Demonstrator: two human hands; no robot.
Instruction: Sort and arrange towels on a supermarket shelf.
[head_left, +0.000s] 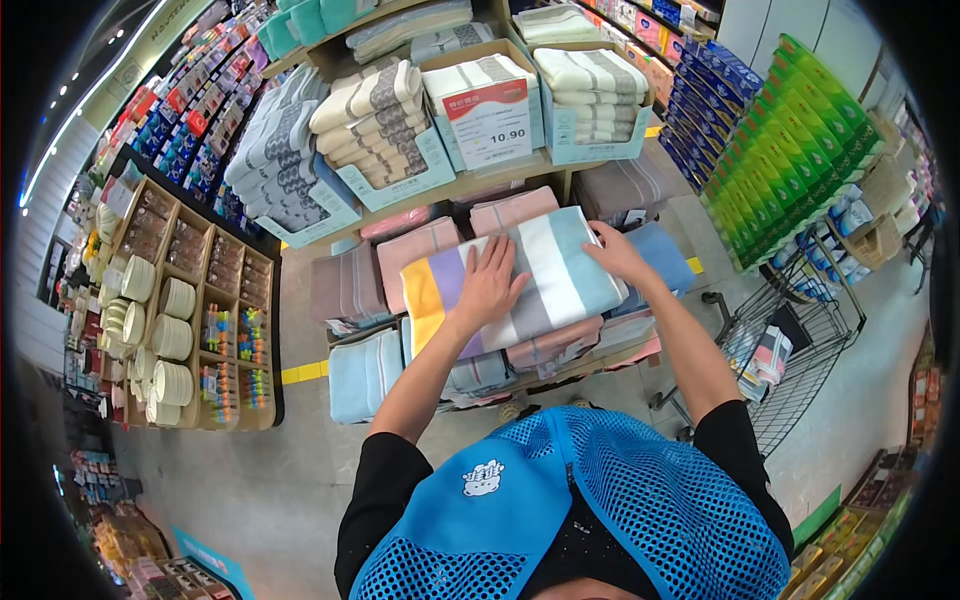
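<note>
A folded striped towel (551, 251) in yellow, purple, grey, white and teal lies on top of stacked folded towels on a low display. My left hand (491, 281) rests flat on its upper face, fingers apart. At the towel's far right corner is my right hand (616, 251), its fingers on the edge; whether they pinch the cloth is unclear. Around it lie pink towels (416, 251), a brown towel (349, 285), a light blue towel (366, 375) and a blue towel (664, 262).
Boxed towels (390, 142) and a price sign (489, 124) stand on the shelf beyond. A wire shopping cart (795, 360) holding packaged goods is at the right, near green stacked boxes (787, 150). Left stands a wooden rack (191, 315) with bowls.
</note>
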